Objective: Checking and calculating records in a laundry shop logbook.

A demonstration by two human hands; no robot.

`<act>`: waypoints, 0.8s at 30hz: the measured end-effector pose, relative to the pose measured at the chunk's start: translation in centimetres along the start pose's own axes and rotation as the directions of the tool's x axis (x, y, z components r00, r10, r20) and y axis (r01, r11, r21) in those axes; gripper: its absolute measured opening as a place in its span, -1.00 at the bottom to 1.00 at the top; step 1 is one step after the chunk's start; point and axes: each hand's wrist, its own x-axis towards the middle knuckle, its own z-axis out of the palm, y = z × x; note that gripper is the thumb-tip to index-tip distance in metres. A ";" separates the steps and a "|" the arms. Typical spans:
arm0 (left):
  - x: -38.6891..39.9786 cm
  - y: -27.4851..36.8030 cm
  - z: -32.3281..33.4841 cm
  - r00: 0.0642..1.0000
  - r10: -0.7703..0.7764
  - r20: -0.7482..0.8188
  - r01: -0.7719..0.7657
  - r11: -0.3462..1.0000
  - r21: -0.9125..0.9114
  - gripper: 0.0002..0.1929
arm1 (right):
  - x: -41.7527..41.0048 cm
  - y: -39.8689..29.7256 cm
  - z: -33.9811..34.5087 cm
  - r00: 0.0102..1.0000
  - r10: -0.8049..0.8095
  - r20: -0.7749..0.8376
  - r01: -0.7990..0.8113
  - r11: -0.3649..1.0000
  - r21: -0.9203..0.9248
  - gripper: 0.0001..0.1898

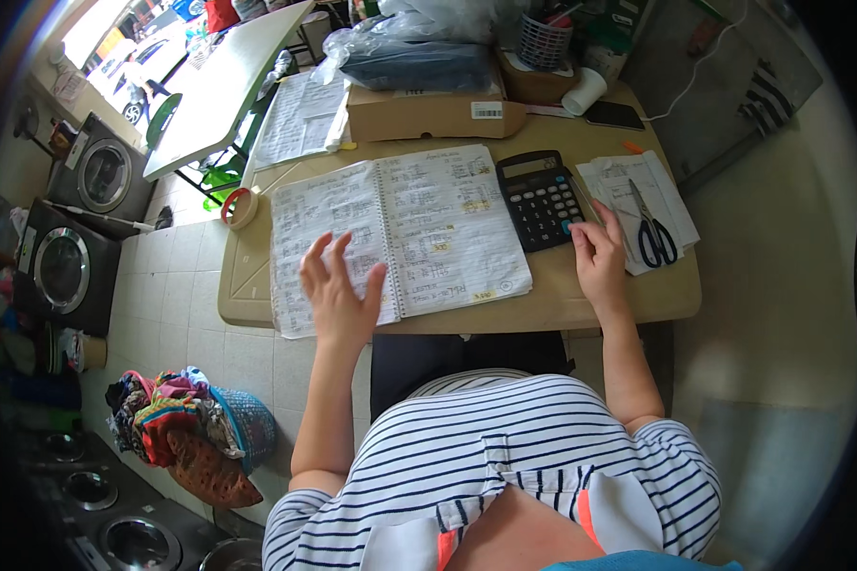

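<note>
An open spiral notebook point(450, 235) with handwritten pages lies on the tan plastic table point(257, 285). My left hand point(343, 285), fingers apart and holding nothing, is over the notebook's left page. My right hand point(600, 257) is at the lower right corner of a black desk calculator point(535, 203), its thumb near the keys. A thin pen-like object runs between this hand and the calculator; whether the fingers grip it I cannot tell. Right of the hand, black-handled scissors point(653, 239) lie on loose papers point(632, 189).
A cardboard box point(428, 114) bearing a plastic-wrapped package stands at the back, beside a phone point(614, 115) and a pen basket point(545, 39). A tape roll point(241, 209) is at the left edge. Front-loading washers point(63, 268) and a full laundry basket point(246, 428) stand left on the floor.
</note>
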 end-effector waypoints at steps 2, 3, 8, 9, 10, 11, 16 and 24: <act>1.2 -0.2 1.1 0.983 -0.081 0.166 0.082 0.997 0.001 -0.26 | -0.4 -0.5 0.5 0.999 -0.035 -0.034 0.032 0.997 -0.068 -0.78; 1.8 0.2 1.6 0.968 -0.113 0.225 0.110 0.994 0.025 -0.21 | -0.3 -0.8 0.4 0.999 -0.042 -0.028 0.041 0.998 -0.057 -0.78; 4.2 1.0 3.0 0.964 -0.116 0.238 0.097 0.991 0.088 -0.19 | -0.5 -0.9 0.0 0.999 0.039 0.023 -0.037 0.997 -0.073 -0.80; 4.4 1.0 3.3 0.969 -0.110 0.220 0.088 0.991 0.105 -0.22 | -0.6 -0.8 0.0 0.999 0.047 0.017 -0.045 0.997 -0.065 -0.82; 4.4 0.8 3.6 0.969 -0.111 0.221 0.089 0.990 0.105 -0.22 | -0.6 -0.9 0.0 0.999 0.047 0.018 -0.046 0.997 -0.065 -0.82; 4.4 0.6 4.0 0.971 -0.128 0.203 0.107 0.988 0.112 -0.22 | -0.6 -1.2 0.0 0.998 0.058 0.024 -0.056 0.997 -0.055 -0.83; 4.8 0.3 4.9 0.969 -0.142 0.201 0.124 0.987 0.100 -0.21 | -0.3 -1.2 0.0 0.999 0.031 0.029 -0.028 0.997 -0.075 -0.86; 4.5 -0.2 5.0 0.966 -0.156 0.204 0.131 0.982 0.134 -0.20 | 3.0 -3.7 1.3 0.993 -0.103 0.051 0.103 0.995 -0.003 -0.89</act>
